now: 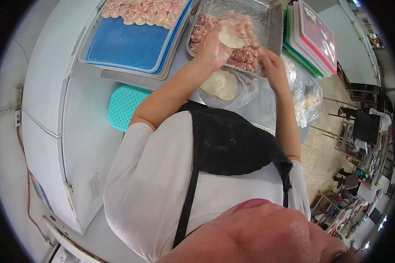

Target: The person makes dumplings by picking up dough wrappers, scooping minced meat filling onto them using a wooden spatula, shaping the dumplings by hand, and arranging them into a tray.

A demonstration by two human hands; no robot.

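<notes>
While reaching over a big, shiny metal tray (267, 30) of lumpy pink meat (246, 60), past pale dough (221, 85) in crinkly clear plastic (246, 94), curls the right hand (273, 66); cannot tell if around anything. Above the meat, holds in the left hand (211, 49) a thin, round dough sheet (230, 38) topped with a mushy blob (243, 25).

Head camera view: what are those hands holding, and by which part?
The left hand holds a dough round topped with meat, by its left side as pictured. What the right hand holds, if anything, cannot be told.
</notes>
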